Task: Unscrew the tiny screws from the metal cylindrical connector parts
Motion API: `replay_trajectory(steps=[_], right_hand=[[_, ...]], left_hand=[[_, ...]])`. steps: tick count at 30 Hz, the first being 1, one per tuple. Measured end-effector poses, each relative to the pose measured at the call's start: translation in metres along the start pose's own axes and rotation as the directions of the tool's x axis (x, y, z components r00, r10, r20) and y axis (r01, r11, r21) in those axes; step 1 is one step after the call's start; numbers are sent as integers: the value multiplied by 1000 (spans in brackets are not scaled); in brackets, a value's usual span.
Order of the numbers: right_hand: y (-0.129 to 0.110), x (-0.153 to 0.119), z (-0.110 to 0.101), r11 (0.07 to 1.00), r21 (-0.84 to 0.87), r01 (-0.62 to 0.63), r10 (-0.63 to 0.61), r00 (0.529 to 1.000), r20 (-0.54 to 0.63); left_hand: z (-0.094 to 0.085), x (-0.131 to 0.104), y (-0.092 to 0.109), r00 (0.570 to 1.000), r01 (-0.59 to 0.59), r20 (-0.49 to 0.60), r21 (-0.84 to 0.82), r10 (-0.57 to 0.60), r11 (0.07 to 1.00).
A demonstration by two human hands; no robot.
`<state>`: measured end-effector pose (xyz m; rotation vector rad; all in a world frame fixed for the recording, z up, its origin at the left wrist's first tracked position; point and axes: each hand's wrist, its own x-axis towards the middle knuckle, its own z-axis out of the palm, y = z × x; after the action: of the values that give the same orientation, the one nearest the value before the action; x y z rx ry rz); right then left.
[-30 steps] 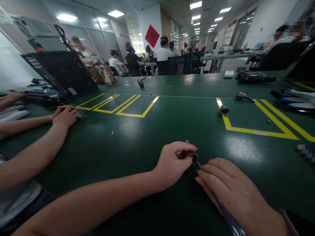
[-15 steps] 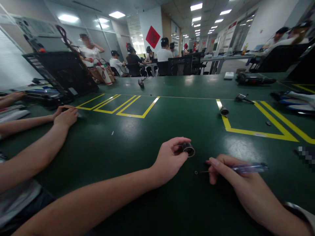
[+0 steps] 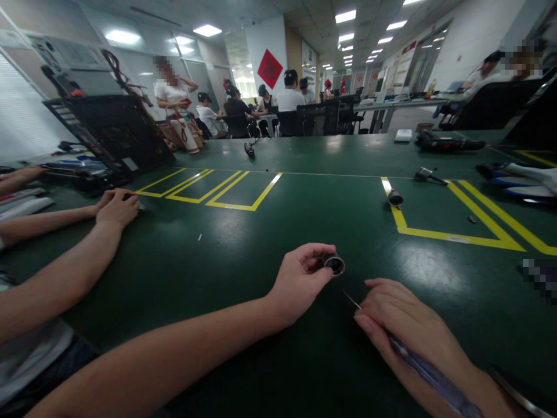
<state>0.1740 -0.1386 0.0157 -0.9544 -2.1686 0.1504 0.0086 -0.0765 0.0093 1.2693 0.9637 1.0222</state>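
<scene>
My left hand (image 3: 302, 278) rests on the green table (image 3: 243, 249) and pinches a small black cylindrical part (image 3: 334, 264) between thumb and fingers, its open end facing me. My right hand (image 3: 404, 325) lies just right of it and holds a thin screwdriver (image 3: 418, 363) with a translucent blue handle. The metal tip points up and left toward the part, a short way below it and not touching it.
A co-worker's arms (image 3: 78, 249) lie on the table at the left, next to a black open chassis (image 3: 108, 136). A second small cylinder (image 3: 395, 198) sits on the yellow floor-tape line. Tools (image 3: 448, 141) lie at the far right. People sit at desks behind.
My right hand turned the screwdriver from lying sideways to pointing its tip up toward the part. My left hand stayed put with the part.
</scene>
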Motion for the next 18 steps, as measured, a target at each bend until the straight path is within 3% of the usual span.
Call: replay_trajectory(steps=[6,18], right_hand=[[2,3,-4,991,-120,58,-73,990,-120],[7,6,-1,987,-152,47,-71,986,-154]], left_hand=[[1,-2,-2,1000,5,28,-1,-5,1000],[6,-7,0,989,-134,78,118,125,984]])
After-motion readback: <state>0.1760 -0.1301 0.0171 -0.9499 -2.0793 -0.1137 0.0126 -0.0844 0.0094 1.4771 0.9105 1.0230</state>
